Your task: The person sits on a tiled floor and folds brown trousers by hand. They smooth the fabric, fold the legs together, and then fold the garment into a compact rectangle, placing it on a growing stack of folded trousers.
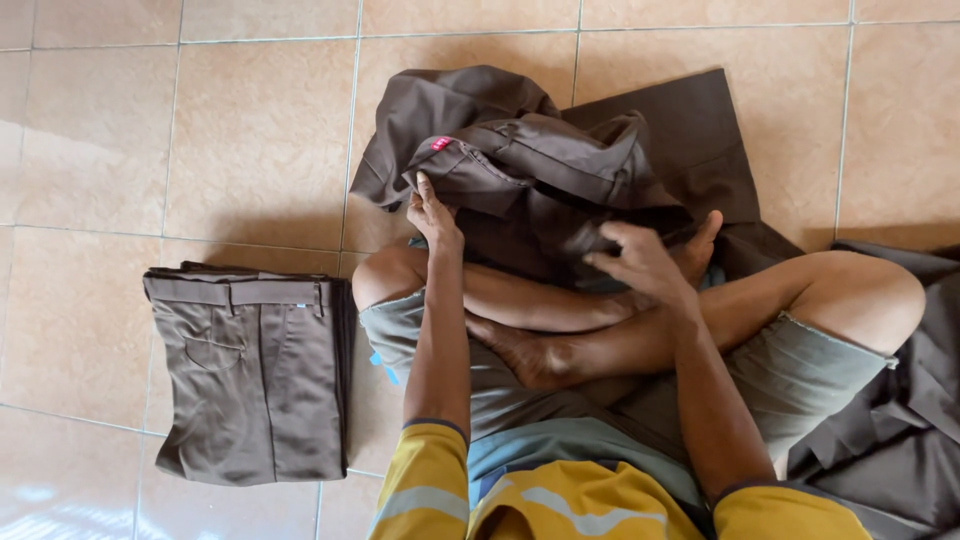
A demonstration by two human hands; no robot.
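Yellow grey-striped sleeves, seemingly grey-green shorts

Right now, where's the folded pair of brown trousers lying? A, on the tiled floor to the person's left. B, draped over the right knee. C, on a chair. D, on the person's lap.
A: the folded brown trousers lie flat on the tiled floor, left of the left hand.

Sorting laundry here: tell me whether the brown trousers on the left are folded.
Folded. The brown trousers lie flat in a neat rectangle on the tiled floor, waistband on top.
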